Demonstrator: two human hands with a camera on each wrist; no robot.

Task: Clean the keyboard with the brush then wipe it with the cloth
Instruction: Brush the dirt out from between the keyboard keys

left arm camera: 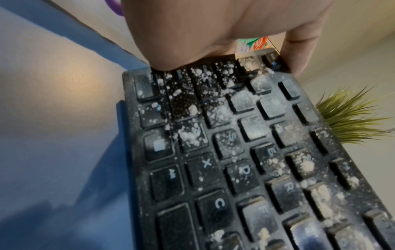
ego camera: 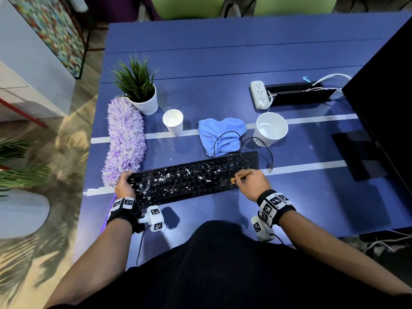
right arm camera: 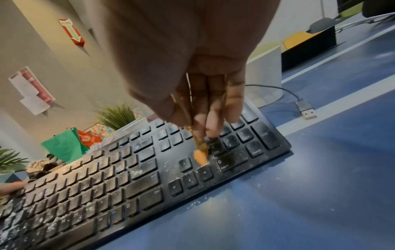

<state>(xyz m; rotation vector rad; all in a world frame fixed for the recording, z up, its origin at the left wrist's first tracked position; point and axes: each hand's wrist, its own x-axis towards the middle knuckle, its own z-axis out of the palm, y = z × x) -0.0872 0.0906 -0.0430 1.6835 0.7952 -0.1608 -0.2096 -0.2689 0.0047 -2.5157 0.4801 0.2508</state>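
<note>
on the blue table [ego camera: 223, 63], a purple fluffy duster [ego camera: 124, 141] lies at 10 o'clock from the keyboard [ego camera: 194, 178], its lower end touching the keyboard's left corner. a potted plant [ego camera: 140, 90] stands behind the duster, and a small paper cup [ego camera: 173, 121] sits at 12 o'clock from the keyboard's left half. the blue cloth [ego camera: 220, 134] lies crumpled just behind the keyboard at about 12 o'clock, with the keyboard's black cable [ego camera: 256, 141] looped over it and ending in a usb plug [ego camera: 270, 167] beside the right end. a wider white cup [ego camera: 270, 128] stands at 1 o'clock, a power strip [ego camera: 259, 94] beyond it, and a dark monitor [ego camera: 383, 97] fills the 3 o'clock side.

the left hand [ego camera: 124, 186] clamps the keyboard's left end, thumb on the keys and fingers [left arm camera: 299, 50] wrapped over the far edge. the right hand [ego camera: 252, 184] reaches in from 5 o'clock, palm down, and pinches the brush [ego camera: 242, 176] between thumb and fingertips [right arm camera: 213, 118] like a pen.

the keyboard's long axis runs left to right, its right end angled slightly away from the person. white crumbs [left arm camera: 192, 135] cover the left and middle keys (the right end looks mostly brushed). the brush handle points to 2 o'clock, and its orange bristles [right arm camera: 199, 156] touch down between the arrow keys and the number pad.
</note>
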